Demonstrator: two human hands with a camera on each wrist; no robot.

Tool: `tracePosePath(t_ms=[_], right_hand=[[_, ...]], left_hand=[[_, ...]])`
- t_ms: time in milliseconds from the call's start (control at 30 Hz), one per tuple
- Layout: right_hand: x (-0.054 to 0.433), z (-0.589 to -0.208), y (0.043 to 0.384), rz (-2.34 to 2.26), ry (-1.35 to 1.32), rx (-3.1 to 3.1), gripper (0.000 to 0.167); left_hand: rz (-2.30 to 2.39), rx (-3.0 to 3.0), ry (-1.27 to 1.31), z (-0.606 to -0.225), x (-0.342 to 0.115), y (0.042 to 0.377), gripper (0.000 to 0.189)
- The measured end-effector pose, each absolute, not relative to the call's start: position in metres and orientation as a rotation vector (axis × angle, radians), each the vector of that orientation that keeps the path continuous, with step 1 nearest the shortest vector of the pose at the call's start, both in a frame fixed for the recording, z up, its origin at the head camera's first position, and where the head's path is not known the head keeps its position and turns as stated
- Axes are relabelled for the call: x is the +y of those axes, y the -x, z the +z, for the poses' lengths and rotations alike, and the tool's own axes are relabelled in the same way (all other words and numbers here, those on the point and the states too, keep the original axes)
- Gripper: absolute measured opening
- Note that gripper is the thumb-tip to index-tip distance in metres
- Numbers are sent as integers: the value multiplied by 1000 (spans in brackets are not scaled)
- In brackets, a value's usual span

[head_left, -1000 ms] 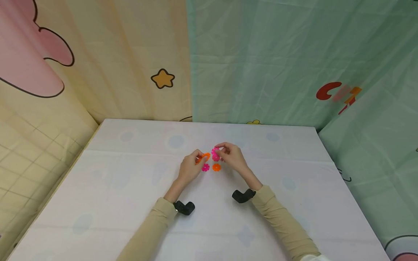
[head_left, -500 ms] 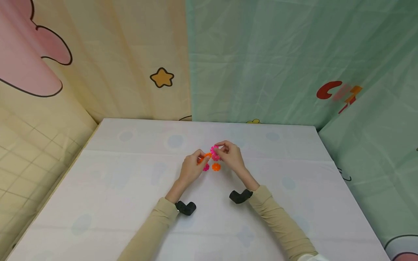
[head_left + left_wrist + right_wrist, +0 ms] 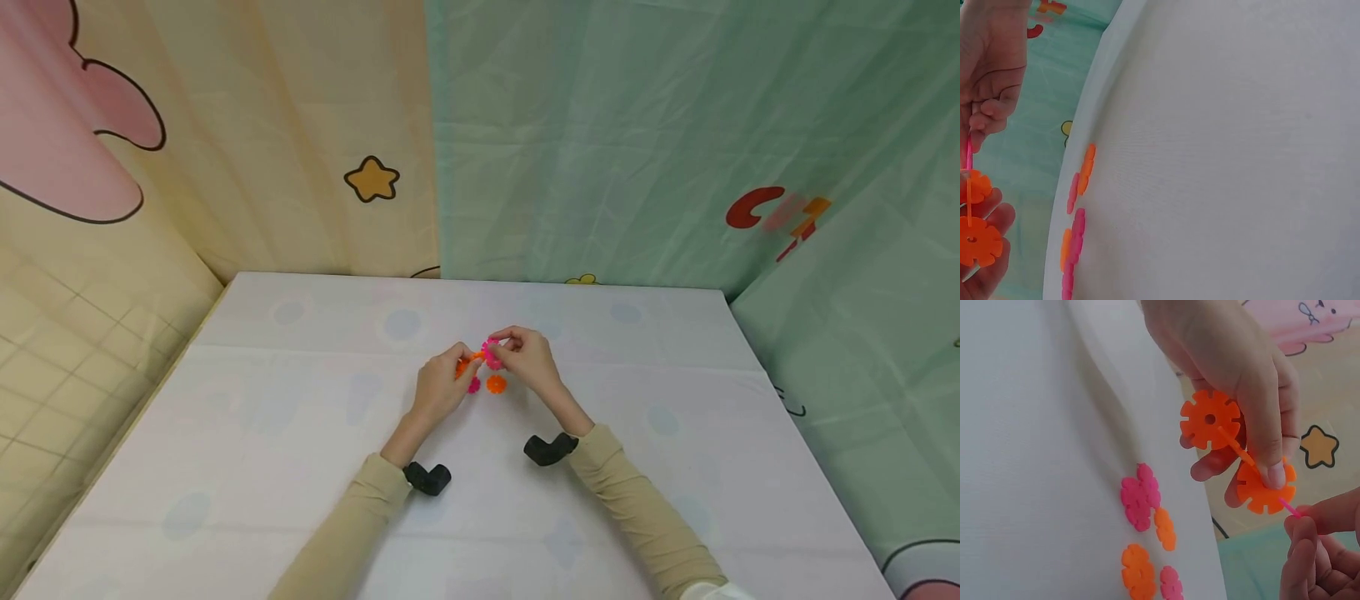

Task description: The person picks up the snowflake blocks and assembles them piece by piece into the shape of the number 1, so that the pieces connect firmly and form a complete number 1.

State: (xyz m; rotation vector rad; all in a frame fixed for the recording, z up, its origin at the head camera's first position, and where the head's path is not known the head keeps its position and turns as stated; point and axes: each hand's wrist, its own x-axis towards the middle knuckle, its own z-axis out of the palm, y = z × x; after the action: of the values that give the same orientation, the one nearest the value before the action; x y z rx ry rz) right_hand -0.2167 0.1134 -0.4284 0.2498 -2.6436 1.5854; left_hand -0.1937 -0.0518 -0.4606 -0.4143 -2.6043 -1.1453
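Note:
My left hand [image 3: 438, 387] pinches a joined chain of orange notched plastic discs [image 3: 1210, 405], its thumb pressing the disc nearest the other hand. Two of these discs lie face-on in the right wrist view, with another edge-on between them. My right hand [image 3: 531, 358] holds a pink notched disc [image 3: 492, 353] between thumb and fingertips. Seen edge-on in the right wrist view, the pink disc [image 3: 1290, 507] meets the rim of the nearest orange disc [image 3: 1266, 499]. Both hands are raised over the table.
Loose pink discs [image 3: 1135, 503] and orange discs [image 3: 1138, 572] lie on the white-covered table [image 3: 300, 467] below the hands. A black wrist mount [image 3: 427, 479] sits on the left wrist, another mount [image 3: 551, 450] on the right. Printed curtains [image 3: 637, 150] stand behind the table.
My right hand has shifted slightly left, bringing the pink disc up to the orange chain. The left hand has moved a little to the right and keeps its grip.

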Motion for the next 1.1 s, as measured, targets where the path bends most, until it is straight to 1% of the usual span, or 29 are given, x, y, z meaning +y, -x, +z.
tracePosePath(t_ms=[133,433,733,1100], right_hand=[[113,-421,218,1558,-282,-2659,17],[109,-411,221,1558,-266,-2676,15],[104,-414,220,1645,-162,-2693,18],[109,-416,218,1696,-161,-2731,21]], left_hand=[[-1091,-2568,438,-458,-51,194,16],[-1059,-2501,427,-454,-51,193,16],[-1025,-2496,423,-454,-52,192,15],[-990,-2564,418,-457,-51,195,17]])
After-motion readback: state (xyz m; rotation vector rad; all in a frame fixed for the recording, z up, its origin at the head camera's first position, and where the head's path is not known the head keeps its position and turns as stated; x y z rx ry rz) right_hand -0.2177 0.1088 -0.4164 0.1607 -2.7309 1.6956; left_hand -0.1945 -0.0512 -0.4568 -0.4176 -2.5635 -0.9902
